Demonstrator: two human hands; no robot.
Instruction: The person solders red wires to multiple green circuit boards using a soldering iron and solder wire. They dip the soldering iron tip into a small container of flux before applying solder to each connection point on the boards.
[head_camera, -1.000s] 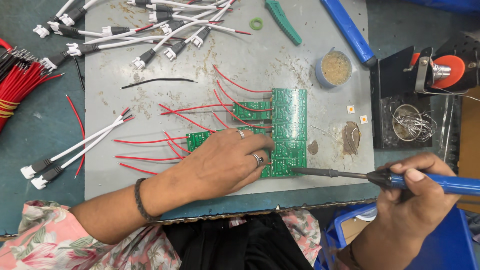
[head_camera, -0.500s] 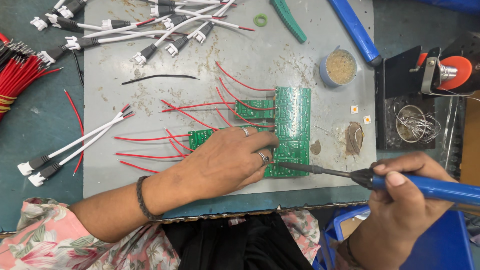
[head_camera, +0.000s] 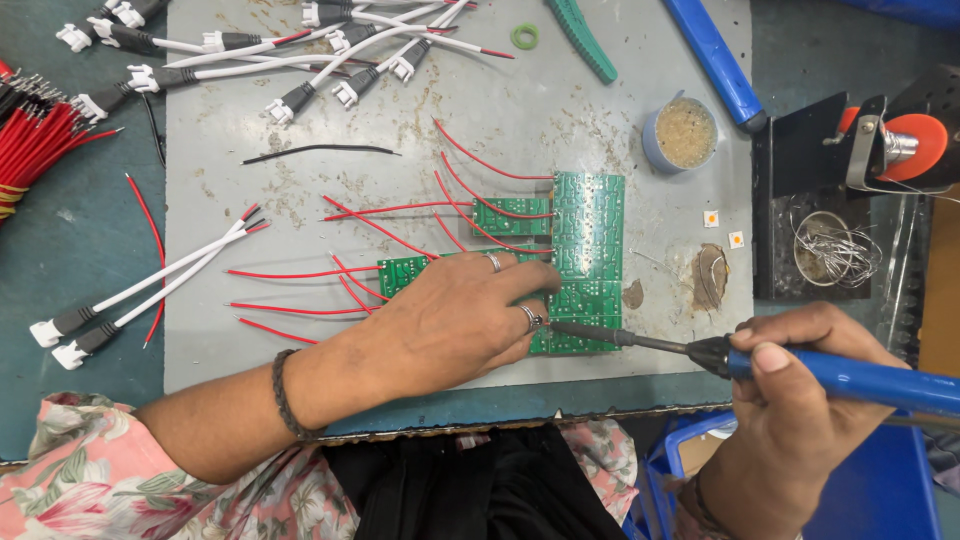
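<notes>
Several green circuit boards (head_camera: 588, 232) with red wires (head_camera: 480, 165) soldered to them lie side by side on a grey work mat (head_camera: 560, 110). My left hand (head_camera: 455, 320) presses flat on the near boards, two rings on its fingers. My right hand (head_camera: 795, 400) grips a blue-handled soldering iron (head_camera: 850, 378). The iron's tip rests on the lower edge of the nearest board, right beside my left fingers.
White cables with connectors (head_camera: 300, 50) lie at the mat's far edge, and two more cables (head_camera: 130, 300) at the left. A red wire bundle (head_camera: 35, 140) sits far left. A flux pot (head_camera: 683, 133), a blue tool (head_camera: 712, 55), and a black stand with solder wire (head_camera: 835, 250) are at the right.
The soldering iron tip has moved left onto the near board, up against my left fingers. My left hand has stayed pressed on the boards.
</notes>
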